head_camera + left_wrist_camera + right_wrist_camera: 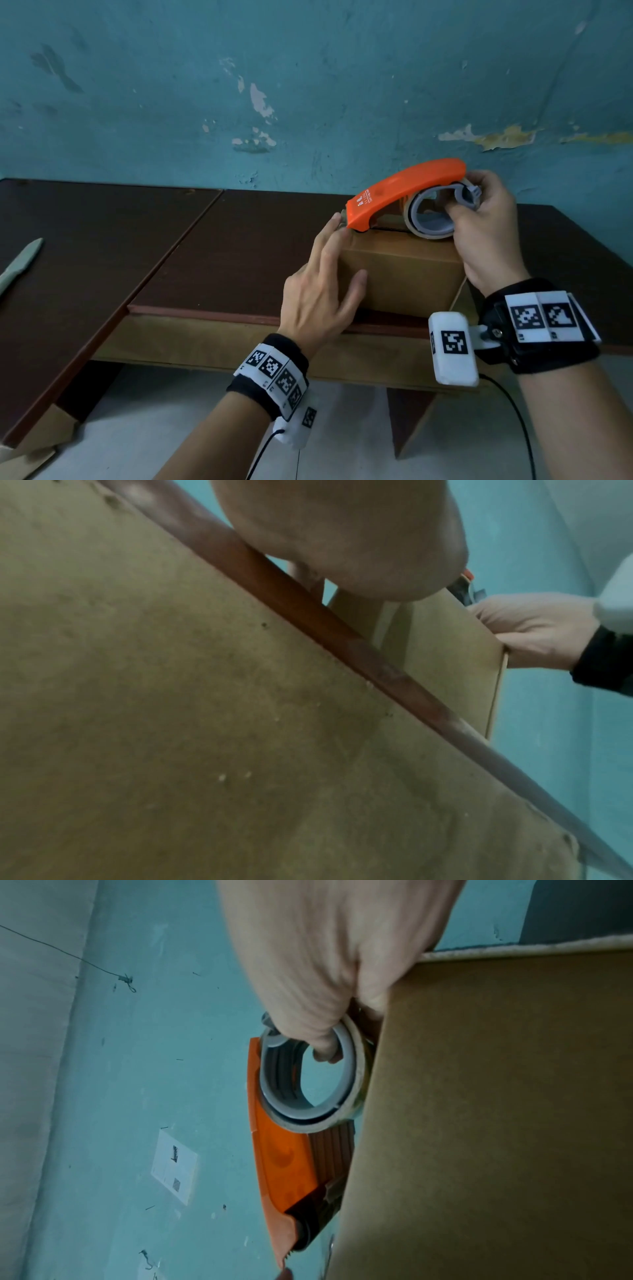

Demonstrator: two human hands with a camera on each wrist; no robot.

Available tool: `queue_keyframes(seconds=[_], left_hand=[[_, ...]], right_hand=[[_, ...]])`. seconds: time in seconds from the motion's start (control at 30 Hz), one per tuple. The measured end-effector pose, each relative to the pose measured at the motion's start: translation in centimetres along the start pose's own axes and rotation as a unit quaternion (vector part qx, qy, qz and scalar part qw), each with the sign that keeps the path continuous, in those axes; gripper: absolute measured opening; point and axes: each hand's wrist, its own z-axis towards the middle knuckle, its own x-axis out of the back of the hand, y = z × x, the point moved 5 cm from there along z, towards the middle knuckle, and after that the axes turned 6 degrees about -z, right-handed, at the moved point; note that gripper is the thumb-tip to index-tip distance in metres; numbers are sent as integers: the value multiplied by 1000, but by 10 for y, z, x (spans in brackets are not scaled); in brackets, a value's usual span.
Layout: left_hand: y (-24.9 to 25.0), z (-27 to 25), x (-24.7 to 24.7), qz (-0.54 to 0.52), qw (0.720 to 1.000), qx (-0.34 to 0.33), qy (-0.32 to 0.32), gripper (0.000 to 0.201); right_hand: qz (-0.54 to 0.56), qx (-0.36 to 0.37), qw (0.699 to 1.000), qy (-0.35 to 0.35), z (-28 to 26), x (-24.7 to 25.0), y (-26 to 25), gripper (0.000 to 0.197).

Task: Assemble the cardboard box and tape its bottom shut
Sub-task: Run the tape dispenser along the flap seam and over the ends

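A brown cardboard box [404,277] stands on the dark table [222,253] near its front edge, flaps up. An orange tape dispenser [404,193] with a grey core and a roll of brown tape lies along the box's top seam. My right hand [479,219] grips the dispenser [284,1161] at the roll end, a finger hooked through the grey ring [304,1074]. My left hand [322,284] rests with straight fingers on the box's left end, fingertips touching the dispenser's front tip. In the left wrist view the box [441,653] shows behind the table edge.
A pale flat knife-like tool [20,263] lies at the table's far left. A teal wall with peeling paint [274,85] rises right behind the table. The table's underside [171,696] fills the left wrist view. Cables hang from both wrist cameras.
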Motion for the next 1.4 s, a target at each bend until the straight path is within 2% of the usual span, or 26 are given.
queue_keyframes(seconds=[0.13,0.2,0.27,0.3,0.37,0.53,0.67,0.83,1.0,1.27,1.4], left_hand=[[-7,9,9,-50,991,118,50,96],[-12,21,11,-52,986,154,22,108],[-16,30,4,-155,971,178,-28,115],[-17,32,-1,-231,951,202,-47,118],[-19,33,-9,-330,909,247,-57,118],[-20,39,-15,-385,882,270,-29,95],[-23,31,-21,-384,889,249,-24,76],[-24,27,-21,-354,904,242,-9,69],[-20,28,-16,-336,915,224,-6,64],[-21,29,-16,-349,913,209,-15,63],[-24,29,-14,-347,915,204,-15,61]], right_hand=[[-1,-5,1000,3,1,1,1,27],[-1,-7,1000,-4,0,1,1,27],[-3,-10,1000,-12,0,0,2,29],[-4,-12,1000,-15,0,-1,1,30],[-1,-16,1000,-21,0,0,1,31],[17,-17,999,-43,-2,3,-3,26],[-25,-3,998,-60,-3,1,-6,30],[-128,54,990,-34,-3,2,-15,41],[-205,95,974,-38,2,4,-21,39],[-243,119,960,-70,3,10,-29,46],[-245,108,960,-74,5,17,-27,49]])
